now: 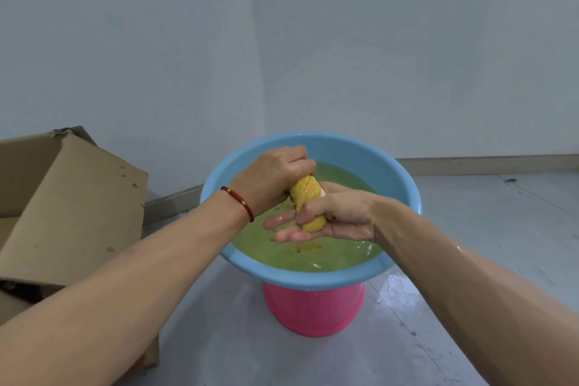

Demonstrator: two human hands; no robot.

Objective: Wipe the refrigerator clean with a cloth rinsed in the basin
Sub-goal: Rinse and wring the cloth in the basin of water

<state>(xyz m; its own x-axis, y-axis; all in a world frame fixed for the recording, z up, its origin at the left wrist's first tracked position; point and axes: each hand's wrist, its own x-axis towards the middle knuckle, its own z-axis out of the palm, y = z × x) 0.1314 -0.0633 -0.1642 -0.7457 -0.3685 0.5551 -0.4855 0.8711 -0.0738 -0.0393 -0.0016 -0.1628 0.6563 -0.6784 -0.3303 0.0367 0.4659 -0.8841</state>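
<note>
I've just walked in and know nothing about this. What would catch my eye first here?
Dead centre, the left hand and right hand grip a rolled yellow cloth over a blue basin of greenish water. The basin sits on a bright pink tub, with a cardboard box on the floor to the left.

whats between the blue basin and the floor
A pink bucket-like stand sits under the blue basin, holding it off the wet grey floor. The head view shows this.
</note>
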